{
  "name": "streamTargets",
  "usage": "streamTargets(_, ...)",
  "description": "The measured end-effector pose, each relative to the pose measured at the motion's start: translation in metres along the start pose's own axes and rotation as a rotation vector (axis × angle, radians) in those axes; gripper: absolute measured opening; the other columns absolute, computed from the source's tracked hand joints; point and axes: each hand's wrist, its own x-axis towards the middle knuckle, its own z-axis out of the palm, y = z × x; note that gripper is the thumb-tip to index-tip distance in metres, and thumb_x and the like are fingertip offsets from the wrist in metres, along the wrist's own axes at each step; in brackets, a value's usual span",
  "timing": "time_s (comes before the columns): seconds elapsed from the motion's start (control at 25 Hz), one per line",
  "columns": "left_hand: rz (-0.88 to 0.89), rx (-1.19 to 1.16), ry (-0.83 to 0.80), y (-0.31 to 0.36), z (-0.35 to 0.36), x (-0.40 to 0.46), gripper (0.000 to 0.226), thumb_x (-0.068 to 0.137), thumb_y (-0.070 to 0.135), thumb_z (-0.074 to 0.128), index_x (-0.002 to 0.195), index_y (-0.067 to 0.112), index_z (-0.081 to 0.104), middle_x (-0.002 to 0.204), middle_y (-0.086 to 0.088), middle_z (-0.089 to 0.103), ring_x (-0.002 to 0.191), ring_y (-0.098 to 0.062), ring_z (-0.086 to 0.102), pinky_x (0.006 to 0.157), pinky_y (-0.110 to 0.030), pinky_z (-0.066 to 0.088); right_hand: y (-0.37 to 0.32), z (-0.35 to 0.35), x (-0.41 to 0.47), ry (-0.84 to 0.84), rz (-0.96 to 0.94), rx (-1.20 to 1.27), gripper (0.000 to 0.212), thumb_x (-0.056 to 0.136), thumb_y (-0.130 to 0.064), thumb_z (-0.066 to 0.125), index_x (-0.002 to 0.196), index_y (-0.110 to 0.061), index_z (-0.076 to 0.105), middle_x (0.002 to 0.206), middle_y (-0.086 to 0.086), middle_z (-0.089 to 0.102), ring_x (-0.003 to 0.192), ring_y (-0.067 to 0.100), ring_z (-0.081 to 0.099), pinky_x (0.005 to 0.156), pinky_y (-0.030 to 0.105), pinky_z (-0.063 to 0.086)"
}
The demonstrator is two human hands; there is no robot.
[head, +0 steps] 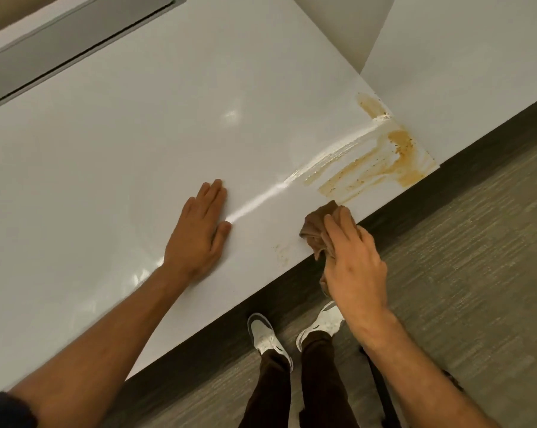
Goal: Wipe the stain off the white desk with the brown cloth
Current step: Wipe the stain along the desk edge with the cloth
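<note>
A yellow-brown smeared stain (pixel 381 162) spreads over the white desk (pixel 137 149) near its right front corner, with a fainter patch (pixel 282 251) close to the front edge. My right hand (pixel 353 261) grips the bunched brown cloth (pixel 318 227) at the desk's front edge, just below the stain's lower end. The cloth touches the desk surface. My left hand (pixel 199 233) rests flat on the desk, fingers straight, to the left of the cloth.
A grey recessed cable hatch (pixel 60 47) lies at the desk's far left. A second white desk (pixel 465 66) adjoins on the right. Grey carpet floor (pixel 462 288) and my white shoes (pixel 267 338) show below the desk edge.
</note>
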Motion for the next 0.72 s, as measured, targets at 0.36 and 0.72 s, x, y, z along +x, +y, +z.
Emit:
streamTargets(0.36, 0.020, 0.022, -0.017, -0.001, 0.005, 0.001, 0.066, 0.107, 0.044, 0.023, 0.166, 0.012, 0.018, 0.175, -0.004, 0.014, 0.162, -0.022, 0.008, 0.131, -0.040, 0.010, -0.067, 0.047, -0.052, -0.255, -0.290, -0.155, 0.080, 0.080, -0.018, 0.082, 0.147, -0.022, 0.039, 0.162, 0.007, 0.029, 0.137, 0.034, 0.040, 0.077, 0.051, 0.063)
streamTargets(0.72, 0.010, 0.022, -0.018, 0.001, 0.003, 0.001, 0.068, 0.107, 0.048, 0.019, 0.166, 0.016, 0.016, 0.175, -0.001, 0.011, 0.162, -0.018, 0.004, 0.130, -0.034, 0.003, -0.042, -0.025, 0.006, -0.269, -0.136, 0.380, 0.061, 0.096, -0.022, 0.062, 0.142, -0.056, 0.040, 0.104, -0.031, 0.064, 0.089, -0.005, 0.068, 0.085, 0.023, 0.060)
